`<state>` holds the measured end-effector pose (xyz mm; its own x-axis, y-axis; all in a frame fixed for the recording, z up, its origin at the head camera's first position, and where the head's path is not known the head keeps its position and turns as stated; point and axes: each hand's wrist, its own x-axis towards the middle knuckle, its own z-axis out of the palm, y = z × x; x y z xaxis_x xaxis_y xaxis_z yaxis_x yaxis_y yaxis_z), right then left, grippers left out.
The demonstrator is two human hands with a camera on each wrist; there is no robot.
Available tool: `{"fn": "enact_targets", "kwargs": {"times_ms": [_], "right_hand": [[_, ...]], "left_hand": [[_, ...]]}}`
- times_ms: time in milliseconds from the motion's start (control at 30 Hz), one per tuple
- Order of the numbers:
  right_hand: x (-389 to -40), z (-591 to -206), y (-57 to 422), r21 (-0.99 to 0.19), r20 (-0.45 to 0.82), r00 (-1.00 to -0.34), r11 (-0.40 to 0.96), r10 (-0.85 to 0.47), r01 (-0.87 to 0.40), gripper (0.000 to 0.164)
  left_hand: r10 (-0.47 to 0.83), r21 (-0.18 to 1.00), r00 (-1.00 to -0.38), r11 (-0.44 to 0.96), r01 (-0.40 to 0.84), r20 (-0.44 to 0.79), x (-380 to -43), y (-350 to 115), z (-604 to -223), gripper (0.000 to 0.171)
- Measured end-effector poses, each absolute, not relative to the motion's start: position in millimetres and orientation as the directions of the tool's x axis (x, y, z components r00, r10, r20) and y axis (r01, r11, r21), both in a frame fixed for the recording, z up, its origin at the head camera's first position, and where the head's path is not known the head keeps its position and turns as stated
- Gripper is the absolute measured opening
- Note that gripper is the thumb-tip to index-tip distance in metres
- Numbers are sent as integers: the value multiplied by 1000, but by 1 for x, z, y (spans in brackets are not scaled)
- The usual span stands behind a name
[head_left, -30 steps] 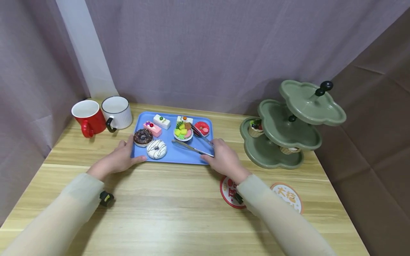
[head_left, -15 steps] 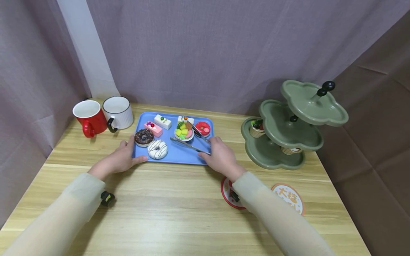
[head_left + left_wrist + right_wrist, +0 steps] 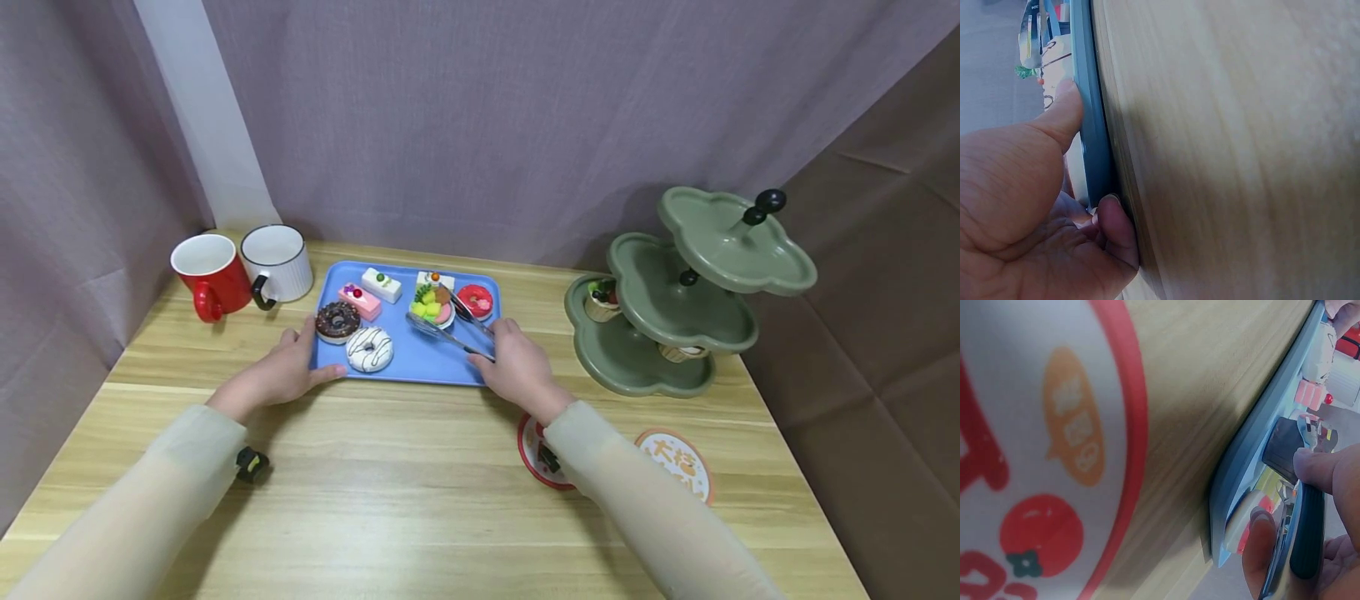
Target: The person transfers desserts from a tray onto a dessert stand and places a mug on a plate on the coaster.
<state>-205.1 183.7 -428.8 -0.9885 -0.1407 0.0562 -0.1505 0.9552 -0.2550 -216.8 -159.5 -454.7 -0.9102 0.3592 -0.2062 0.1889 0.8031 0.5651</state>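
Reading the tray (image 3: 420, 360) as a clock with twelve at its far edge, I'm working with the tart (image 3: 431, 308) that is sitting at about two o'clock on it. My right hand (image 3: 517, 362) is reaching in from four o'clock and is gripping the tongs (image 3: 452, 337), its fingers curling about the handles and parting only as far as the tongs are spreading.

Half a second ago the tongs' near arm was standing clear of the tart's rim; now it is coming in close at the tart's own eight o'clock, while the far arm is staying near its one o'clock. I judge that I'm narrowing toward a grip, though I can't tell whether both arms are touching, or whether the tart is bearing fully on the tray.

My left hand (image 3: 281, 371) is holding the tray's corner at about eight o'clock, thumb lying at the front rim and fingers bending round the side. The tray is staying in place, which is probably steadying things for the squeeze.

The red donut (image 3: 469, 300) is lying between two and three o'clock, just beside the far arm, so I should be minding it. The stand (image 3: 690, 312) is waiting well apart at three.
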Motion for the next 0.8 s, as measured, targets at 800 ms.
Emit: {"fn": "enact_targets", "kwargs": {"times_ms": [800], "right_hand": [[-203,-426,184,-239,67,-987,958,-148,-160,48]], "left_hand": [[356,558,-910,809,186,-213,-217,-160,-454,108]]}}
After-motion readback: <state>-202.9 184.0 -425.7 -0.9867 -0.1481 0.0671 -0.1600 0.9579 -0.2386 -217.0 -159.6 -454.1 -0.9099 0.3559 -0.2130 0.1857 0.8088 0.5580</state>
